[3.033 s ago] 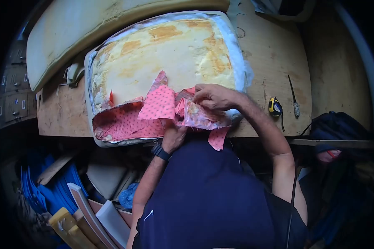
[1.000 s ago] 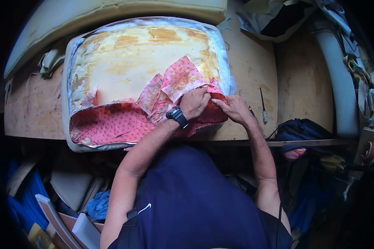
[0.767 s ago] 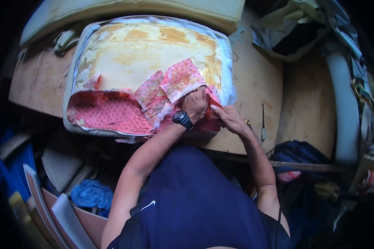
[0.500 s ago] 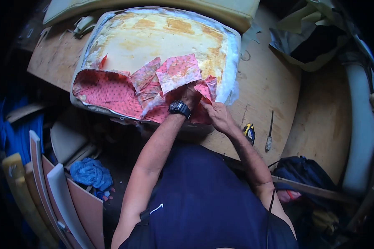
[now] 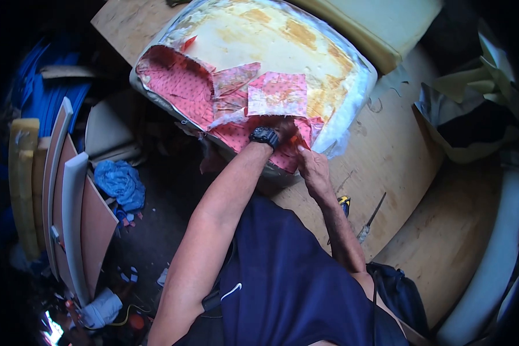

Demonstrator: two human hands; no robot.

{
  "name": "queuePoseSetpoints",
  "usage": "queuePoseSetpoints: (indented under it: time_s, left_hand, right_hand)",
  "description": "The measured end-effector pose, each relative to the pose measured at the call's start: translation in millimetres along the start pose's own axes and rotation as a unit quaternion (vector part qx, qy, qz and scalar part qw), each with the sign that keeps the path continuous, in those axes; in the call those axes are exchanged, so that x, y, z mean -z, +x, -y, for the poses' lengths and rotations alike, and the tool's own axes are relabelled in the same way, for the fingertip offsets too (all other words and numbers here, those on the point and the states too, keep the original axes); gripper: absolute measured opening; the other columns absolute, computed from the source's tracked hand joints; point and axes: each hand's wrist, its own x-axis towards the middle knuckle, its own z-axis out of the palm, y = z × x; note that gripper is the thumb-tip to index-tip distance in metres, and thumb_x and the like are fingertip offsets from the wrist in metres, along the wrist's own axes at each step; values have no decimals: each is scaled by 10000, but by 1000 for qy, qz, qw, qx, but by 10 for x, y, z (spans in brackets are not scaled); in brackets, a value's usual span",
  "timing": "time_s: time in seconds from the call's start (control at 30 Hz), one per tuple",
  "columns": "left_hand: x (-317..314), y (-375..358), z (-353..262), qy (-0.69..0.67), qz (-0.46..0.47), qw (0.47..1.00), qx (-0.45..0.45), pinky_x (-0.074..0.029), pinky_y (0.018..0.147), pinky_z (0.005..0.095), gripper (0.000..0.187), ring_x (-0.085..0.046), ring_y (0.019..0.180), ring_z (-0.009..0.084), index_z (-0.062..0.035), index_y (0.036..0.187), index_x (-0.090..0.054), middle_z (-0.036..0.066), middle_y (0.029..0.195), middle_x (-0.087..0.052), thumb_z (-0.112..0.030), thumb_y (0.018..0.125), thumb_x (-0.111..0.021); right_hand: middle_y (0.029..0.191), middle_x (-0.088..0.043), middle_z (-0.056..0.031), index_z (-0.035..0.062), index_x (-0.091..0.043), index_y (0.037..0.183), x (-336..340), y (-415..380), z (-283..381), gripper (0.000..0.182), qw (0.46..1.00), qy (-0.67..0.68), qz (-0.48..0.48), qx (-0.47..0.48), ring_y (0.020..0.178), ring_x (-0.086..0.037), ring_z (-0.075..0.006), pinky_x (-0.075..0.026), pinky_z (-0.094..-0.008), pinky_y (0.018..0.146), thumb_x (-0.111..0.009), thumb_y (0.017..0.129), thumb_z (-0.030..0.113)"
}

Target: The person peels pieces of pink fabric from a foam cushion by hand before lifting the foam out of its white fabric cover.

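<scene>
A worn seat cushion (image 5: 245, 43) with yellowed, brown-stained foam lies on the wooden table. Torn pink dotted fabric (image 5: 176, 83) is folded along its near side, and a loose square flap stands up in the middle. My left hand (image 5: 284, 128), below a black wristwatch (image 5: 264, 136), reaches in under that flap; its fingers are in shadow and mostly hidden. Close beside it, my right hand (image 5: 314, 169) pinches the fabric's edge at the cushion's near right corner. A reddish bit of fabric shows between the two hands.
On the wooden table (image 5: 398, 144) to the right lie a yellow-black tape measure (image 5: 344, 203) and a thin pointed tool (image 5: 373, 216). A cream padded piece (image 5: 375, 29) lies behind the cushion. Boards (image 5: 101, 225) and a blue plastic bag (image 5: 120, 183) stand at left.
The whole view has turned and shifted, so the cushion appears more tilted and farther right. Both hands stay at the same corner, the right one still pinching the fabric.
</scene>
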Motion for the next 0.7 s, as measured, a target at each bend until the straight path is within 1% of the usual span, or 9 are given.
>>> queuePoseSetpoints:
  time_s: [0.13,0.23,0.3,0.37,0.47,0.53,0.63,0.67,0.7]
  left_hand:
    - [-88,35,109,41,48,998,-2,-469,1046,484,389,-618,1162,388,-51,1243,-641,232,1268,-654,-256,925,-549]
    - [-697,264,630,265,5,959,-101,-511,981,453,285,-670,1068,340,-43,1131,-699,219,1164,-705,-188,945,-538]
    - [-843,295,718,201,-30,972,-115,-501,995,442,269,-663,1092,327,-51,1132,-696,216,1184,-699,-161,954,-527]
    - [-245,58,313,-87,128,987,-32,-486,948,428,315,-623,1005,292,-77,1117,-621,178,1103,-664,-309,1038,-423]
    - [-65,-13,108,-185,40,980,-60,-489,915,442,252,-624,977,314,-59,1062,-608,165,1051,-663,-273,1027,-479]
    - [78,23,-44,-209,-13,972,-103,-490,932,434,224,-619,973,323,-37,1075,-613,167,1060,-664,-226,1014,-509]
    - [130,11,-95,-179,37,978,-96,-438,1076,413,329,-568,1201,274,-43,1324,-570,145,1300,-606,-125,1007,-536]
    - [111,6,-100,-183,33,978,-98,-428,1106,408,375,-557,1247,259,-43,1374,-561,137,1349,-595,-97,1004,-547]
    - [68,49,-171,-380,45,924,-6,-437,1097,402,378,-561,1243,256,-40,1369,-564,134,1352,-595,-71,992,-556]
  right_hand:
    - [611,-447,60,115,-533,698,18,-32,65,415,996,56,11,-72,530,-361,-66,-257,-277,489,-561,1059,318]
    - [617,-495,56,114,-568,723,197,201,-104,396,996,49,30,-74,517,-389,-66,-270,-259,482,-564,1055,329]
    - [646,-597,32,78,-671,813,371,300,-116,369,993,23,37,-114,514,-500,-77,-345,-232,477,-584,1045,352]
    - [657,-599,24,51,-687,841,402,307,97,409,992,-43,46,-109,557,-528,-80,-393,-255,517,-582,1039,393]
    - [668,-623,-2,2,-723,867,420,415,303,554,977,-166,64,-117,640,-595,-90,-470,-291,582,-587,1010,519]
    - [656,-661,-19,38,-763,915,390,509,370,498,961,-247,58,-105,550,-606,-91,-447,-256,495,-634,998,513]
    - [656,-678,-32,30,-754,865,309,703,426,597,884,-452,50,-105,539,-615,-102,-457,-258,494,-589,996,589]
    - [656,-678,-32,30,-754,865,341,691,364,597,885,-451,47,-106,539,-615,-102,-457,-258,494,-589,996,589]
    - [657,-681,-31,37,-752,865,369,687,348,613,935,-316,95,-129,542,-619,-103,-456,-253,496,-563,1001,604]
